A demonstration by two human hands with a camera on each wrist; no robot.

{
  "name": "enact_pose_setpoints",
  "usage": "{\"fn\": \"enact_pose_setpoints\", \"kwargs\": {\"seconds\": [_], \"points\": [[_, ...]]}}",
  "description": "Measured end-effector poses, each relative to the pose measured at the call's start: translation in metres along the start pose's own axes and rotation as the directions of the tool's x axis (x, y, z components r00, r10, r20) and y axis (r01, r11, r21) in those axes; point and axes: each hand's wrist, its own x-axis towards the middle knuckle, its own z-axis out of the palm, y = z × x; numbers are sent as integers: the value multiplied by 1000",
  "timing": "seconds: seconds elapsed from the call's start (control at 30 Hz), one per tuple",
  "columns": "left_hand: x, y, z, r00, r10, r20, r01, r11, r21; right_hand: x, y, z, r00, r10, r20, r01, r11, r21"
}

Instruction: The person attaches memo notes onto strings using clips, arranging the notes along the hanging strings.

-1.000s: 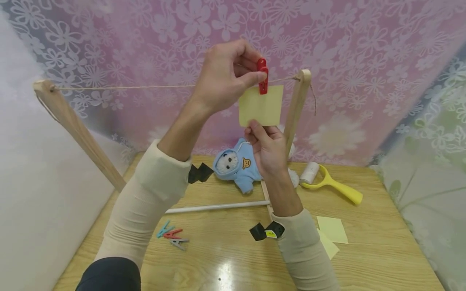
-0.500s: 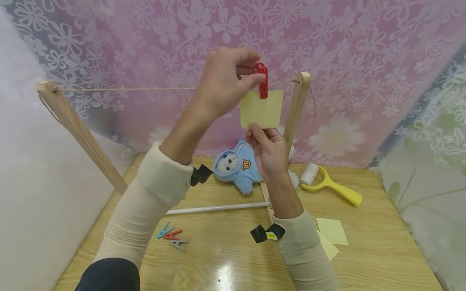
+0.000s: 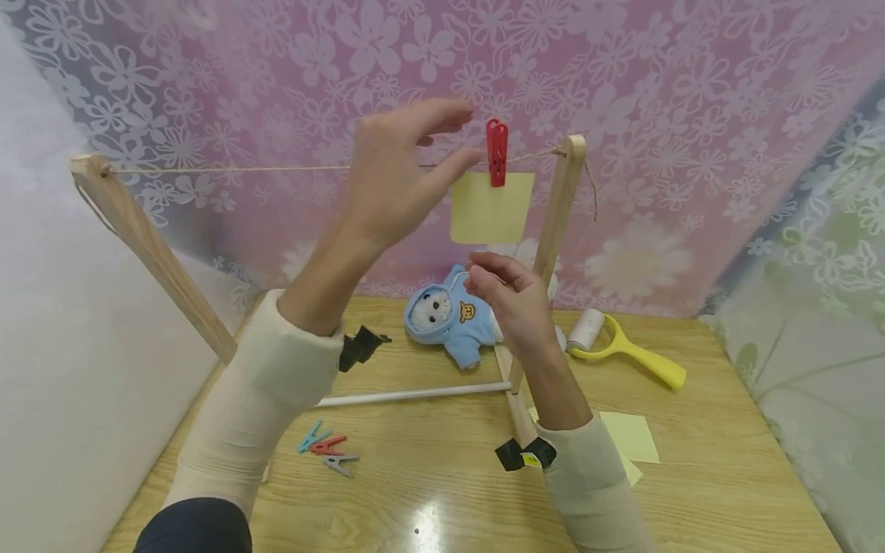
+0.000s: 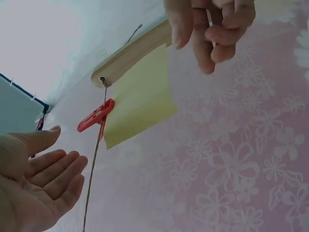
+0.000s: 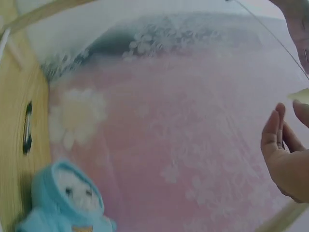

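Observation:
A red clothespin [image 3: 496, 153] clips a yellow sticky note [image 3: 491, 211] to a thin string [image 3: 242, 168] near the right wooden post [image 3: 558, 207]. My left hand [image 3: 397, 173] is just left of the clothespin, thumb and fingers spread apart with nothing between them. In the left wrist view a gap shows between that hand and the clothespin [image 4: 96, 116]. Below the note is my right hand [image 3: 515, 303], its fingers loosely bent and holding nothing. The note hangs free of both hands.
On the wooden table [image 3: 429, 491] lie several clothespins [image 3: 328, 445], more yellow notes [image 3: 631, 438], a plush toy in a blue hoodie [image 3: 449, 315] and a yellow-handled lint roller [image 3: 643, 357]. A white rod [image 3: 415, 395] runs low across the frame; a left post [image 3: 152, 246] holds the string.
My left hand has let go of the red clothespin and moved left. My right hand has released the note's lower edge and dropped slightly. The clothespin and note stay on the string.

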Motion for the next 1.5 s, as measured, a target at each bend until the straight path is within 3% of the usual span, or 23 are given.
{"fn": "enact_pose_setpoints", "kwargs": {"seconds": [0.07,0.17,0.23,0.3,0.4,0.5,0.57,0.63,0.77,0.9,1.0,1.13,1.23,1.3,1.5], "points": [[-13,-6,-3,994,89,-66,-90,996,-17,-8,3,-12,999,1,54,6,990,-138],[-36,-16,-8,971,206,-124,-213,976,-50,-23,5,-34,990,-13,140,54,955,-291],[-53,-24,-11,958,257,-127,-268,961,-73,-34,5,-49,984,-30,173,93,926,-366],[-73,-33,-13,960,264,-91,-272,957,-97,-45,3,-65,983,-24,181,103,891,-442],[-105,-55,-12,978,210,-20,-211,972,-104,-59,1,-92,990,6,140,73,830,-553],[-139,-81,-7,994,71,79,-64,995,-80,-71,4,-124,995,56,85,13,760,-650],[-160,-98,-3,989,-37,145,45,998,-52,-77,9,-145,995,84,46,-27,705,-708],[-180,-114,1,967,-138,216,147,989,-29,-82,15,-163,992,124,11,-73,649,-757],[-216,-139,13,919,-245,310,265,964,-21,-87,30,-189,980,196,-23,-132,565,-815],[-244,-156,24,896,-275,349,312,948,-55,-86,46,-206,963,268,-31,-170,515,-840],[-260,-166,31,880,-279,383,329,942,-70,-86,57,-214,943,328,-53,-209,461,-863],[-282,-178,37,821,-314,477,381,923,-48,-86,72,-220,917,392,-69,-241,408,-881],[-298,-188,39,759,-343,554,426,904,-23,-89,81,-224,906,420,-56,-238,394,-888],[-308,-194,41,728,-353,588,439,899,-3,-91,86,-227,902,428,-48,-233,391,-890],[-331,-205,47,674,-332,660,401,915,50,-88,96,-235,893,450,27,-184,418,-889]]}}
